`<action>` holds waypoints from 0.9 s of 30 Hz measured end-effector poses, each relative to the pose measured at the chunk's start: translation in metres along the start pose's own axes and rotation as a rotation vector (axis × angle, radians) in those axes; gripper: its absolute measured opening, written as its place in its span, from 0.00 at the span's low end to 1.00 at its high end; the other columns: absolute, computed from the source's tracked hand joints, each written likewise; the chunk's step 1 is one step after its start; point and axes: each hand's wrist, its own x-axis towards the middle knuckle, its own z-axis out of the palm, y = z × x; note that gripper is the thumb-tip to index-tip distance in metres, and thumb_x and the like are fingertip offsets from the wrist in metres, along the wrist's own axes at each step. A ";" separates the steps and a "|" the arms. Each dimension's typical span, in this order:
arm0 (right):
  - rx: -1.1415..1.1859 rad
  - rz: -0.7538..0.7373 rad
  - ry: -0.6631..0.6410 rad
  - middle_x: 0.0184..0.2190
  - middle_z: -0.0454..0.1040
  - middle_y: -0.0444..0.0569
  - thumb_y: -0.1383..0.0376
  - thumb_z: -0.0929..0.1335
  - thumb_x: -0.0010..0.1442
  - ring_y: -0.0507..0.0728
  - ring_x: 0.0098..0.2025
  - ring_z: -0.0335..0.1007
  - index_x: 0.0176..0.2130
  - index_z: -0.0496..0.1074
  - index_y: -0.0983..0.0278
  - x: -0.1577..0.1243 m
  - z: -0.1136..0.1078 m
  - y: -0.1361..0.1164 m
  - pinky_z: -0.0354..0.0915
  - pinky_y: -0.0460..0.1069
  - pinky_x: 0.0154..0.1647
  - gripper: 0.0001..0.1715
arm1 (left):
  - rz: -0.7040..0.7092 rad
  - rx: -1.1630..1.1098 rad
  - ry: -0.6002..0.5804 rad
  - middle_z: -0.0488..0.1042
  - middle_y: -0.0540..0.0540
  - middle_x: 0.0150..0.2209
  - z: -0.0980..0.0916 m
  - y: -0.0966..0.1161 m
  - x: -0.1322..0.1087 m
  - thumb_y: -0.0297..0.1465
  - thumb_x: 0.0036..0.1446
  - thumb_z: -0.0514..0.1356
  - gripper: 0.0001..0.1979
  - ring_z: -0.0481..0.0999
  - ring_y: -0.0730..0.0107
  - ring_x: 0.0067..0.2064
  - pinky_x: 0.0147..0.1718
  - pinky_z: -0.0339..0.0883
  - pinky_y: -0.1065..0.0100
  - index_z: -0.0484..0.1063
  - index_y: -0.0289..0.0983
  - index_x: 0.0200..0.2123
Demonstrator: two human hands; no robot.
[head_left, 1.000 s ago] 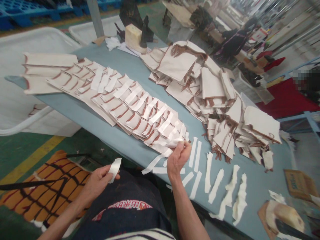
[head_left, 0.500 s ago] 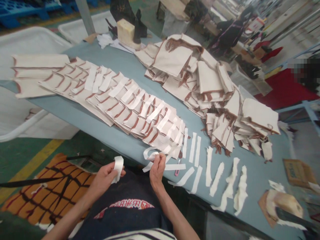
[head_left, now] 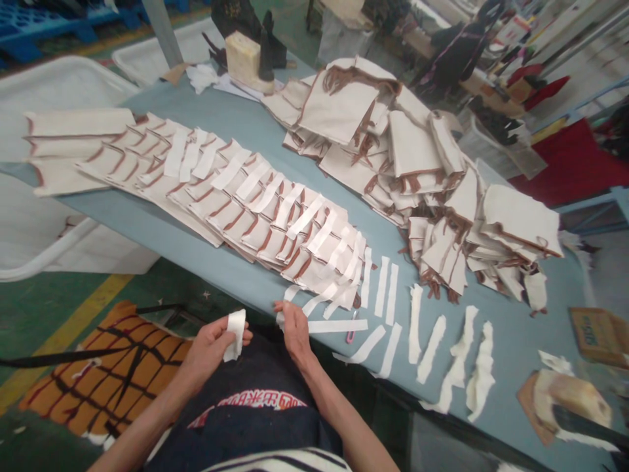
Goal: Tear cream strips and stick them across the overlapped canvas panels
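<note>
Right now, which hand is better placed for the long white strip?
Right, likely: the right hand sits beside that strip, while the left hand holds another strip away from it.

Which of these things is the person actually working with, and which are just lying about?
Working with:
left hand holding a folded white strip; right hand at loose white strips; row of canvas pieces with brown edging.

Lying about:
small pink-handled tool; cream block; white plastic tub; patterned orange cloth.
</note>
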 end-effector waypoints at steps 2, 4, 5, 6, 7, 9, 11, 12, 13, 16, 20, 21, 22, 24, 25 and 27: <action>0.092 0.093 -0.015 0.51 0.79 0.52 0.46 0.53 0.71 0.61 0.56 0.72 0.41 0.77 0.61 0.004 -0.003 0.004 0.67 0.56 0.56 0.33 | -0.007 -0.041 0.019 0.85 0.39 0.36 0.004 0.004 -0.001 0.39 0.45 0.63 0.21 0.84 0.54 0.37 0.34 0.73 0.64 0.75 0.34 0.42; 0.173 0.182 -0.038 0.53 0.79 0.52 0.44 0.51 0.70 0.61 0.57 0.73 0.43 0.76 0.61 0.008 -0.006 0.007 0.70 0.54 0.50 0.35 | -0.012 -0.075 0.031 0.85 0.39 0.36 0.007 0.009 -0.001 0.38 0.44 0.63 0.21 0.84 0.54 0.38 0.35 0.73 0.64 0.75 0.34 0.42; 0.204 0.218 -0.050 0.53 0.78 0.53 0.42 0.51 0.69 0.62 0.57 0.73 0.43 0.75 0.61 0.009 -0.008 0.007 0.71 0.54 0.48 0.36 | -0.012 -0.088 0.036 0.85 0.39 0.37 0.008 0.012 -0.002 0.38 0.44 0.64 0.21 0.84 0.54 0.39 0.36 0.73 0.64 0.75 0.34 0.42; 0.228 0.246 -0.064 0.53 0.79 0.54 0.39 0.52 0.68 0.63 0.57 0.73 0.44 0.74 0.61 0.010 -0.010 0.007 0.71 0.55 0.48 0.38 | -0.012 -0.100 0.041 0.85 0.39 0.36 0.010 0.014 -0.002 0.38 0.44 0.64 0.21 0.84 0.54 0.39 0.36 0.74 0.63 0.75 0.34 0.42; 0.245 0.263 -0.077 0.52 0.79 0.55 0.36 0.53 0.67 0.63 0.58 0.73 0.46 0.74 0.62 0.011 -0.012 0.006 0.70 0.56 0.50 0.40 | -0.010 -0.110 0.045 0.85 0.40 0.36 0.011 0.016 -0.003 0.37 0.44 0.64 0.21 0.84 0.54 0.39 0.36 0.74 0.63 0.75 0.34 0.42; 0.272 0.278 -0.108 0.52 0.79 0.56 0.31 0.55 0.63 0.64 0.59 0.71 0.50 0.73 0.62 0.010 -0.015 0.002 0.67 0.59 0.56 0.43 | -0.008 -0.128 0.051 0.85 0.40 0.36 0.014 0.019 -0.003 0.37 0.43 0.65 0.21 0.84 0.55 0.38 0.37 0.74 0.63 0.75 0.34 0.42; 0.302 0.294 -0.146 0.54 0.79 0.56 0.29 0.56 0.61 0.64 0.60 0.71 0.54 0.72 0.61 0.010 -0.015 -0.002 0.63 0.61 0.61 0.47 | -0.007 -0.146 0.051 0.84 0.41 0.36 0.017 0.021 -0.003 0.37 0.42 0.65 0.22 0.84 0.56 0.37 0.37 0.74 0.63 0.75 0.33 0.42; 0.320 0.304 -0.158 0.54 0.78 0.56 0.29 0.55 0.61 0.64 0.60 0.71 0.56 0.71 0.61 0.010 -0.015 -0.004 0.63 0.61 0.62 0.48 | -0.008 -0.154 0.050 0.84 0.41 0.35 0.019 0.022 -0.003 0.37 0.42 0.65 0.23 0.84 0.56 0.37 0.38 0.74 0.63 0.75 0.33 0.43; 0.336 0.316 -0.161 0.55 0.78 0.56 0.28 0.55 0.61 0.64 0.60 0.71 0.56 0.71 0.60 0.011 -0.014 -0.005 0.63 0.62 0.62 0.49 | -0.008 -0.161 0.050 0.84 0.41 0.35 0.021 0.024 -0.003 0.37 0.41 0.65 0.23 0.84 0.56 0.37 0.37 0.74 0.63 0.75 0.33 0.43; 0.349 0.330 -0.114 0.56 0.77 0.58 0.27 0.52 0.60 0.65 0.61 0.71 0.56 0.70 0.61 0.015 -0.013 -0.006 0.66 0.62 0.58 0.51 | -0.010 -0.166 0.055 0.84 0.41 0.35 0.026 0.027 -0.004 0.37 0.40 0.65 0.23 0.84 0.55 0.37 0.36 0.73 0.63 0.75 0.33 0.41; 0.279 0.273 -0.074 0.54 0.78 0.58 0.32 0.53 0.64 0.64 0.61 0.70 0.53 0.71 0.63 0.014 -0.021 -0.013 0.62 0.62 0.62 0.45 | -0.008 -0.165 0.060 0.84 0.41 0.35 0.031 0.031 -0.006 0.37 0.40 0.65 0.21 0.84 0.55 0.36 0.36 0.73 0.63 0.75 0.34 0.40; 0.253 0.248 -0.073 0.52 0.79 0.57 0.34 0.54 0.65 0.63 0.60 0.70 0.51 0.72 0.63 0.012 -0.025 -0.017 0.61 0.61 0.64 0.42 | -0.009 -0.166 0.058 0.84 0.41 0.35 0.032 0.031 -0.007 0.37 0.40 0.65 0.21 0.83 0.56 0.36 0.35 0.72 0.64 0.75 0.34 0.40; 0.232 0.224 -0.076 0.51 0.79 0.57 0.36 0.56 0.66 0.63 0.59 0.71 0.49 0.73 0.63 0.009 -0.029 -0.021 0.59 0.60 0.65 0.40 | -0.011 -0.169 0.054 0.84 0.41 0.35 0.032 0.032 -0.007 0.37 0.41 0.65 0.21 0.83 0.56 0.36 0.35 0.72 0.64 0.75 0.34 0.40; 0.147 0.156 -0.081 0.47 0.80 0.55 0.41 0.60 0.67 0.62 0.54 0.73 0.46 0.75 0.64 0.000 -0.038 -0.033 0.60 0.59 0.63 0.32 | -0.016 -0.183 0.028 0.84 0.40 0.37 0.033 0.034 -0.009 0.38 0.41 0.66 0.23 0.83 0.56 0.37 0.36 0.72 0.64 0.75 0.33 0.41; 0.078 0.109 -0.079 0.46 0.80 0.53 0.44 0.62 0.67 0.62 0.52 0.73 0.45 0.75 0.63 -0.006 -0.042 -0.039 0.61 0.58 0.61 0.27 | -0.017 -0.191 0.010 0.84 0.39 0.38 0.034 0.036 -0.011 0.38 0.41 0.66 0.23 0.83 0.56 0.38 0.36 0.73 0.64 0.75 0.33 0.42; -0.089 -0.022 -0.063 0.44 0.79 0.51 0.52 0.65 0.68 0.60 0.48 0.74 0.45 0.75 0.63 -0.016 -0.048 -0.052 0.65 0.56 0.56 0.18 | -0.025 -0.221 -0.047 0.84 0.38 0.42 0.036 0.041 -0.015 0.38 0.42 0.68 0.25 0.83 0.55 0.40 0.38 0.74 0.63 0.76 0.32 0.44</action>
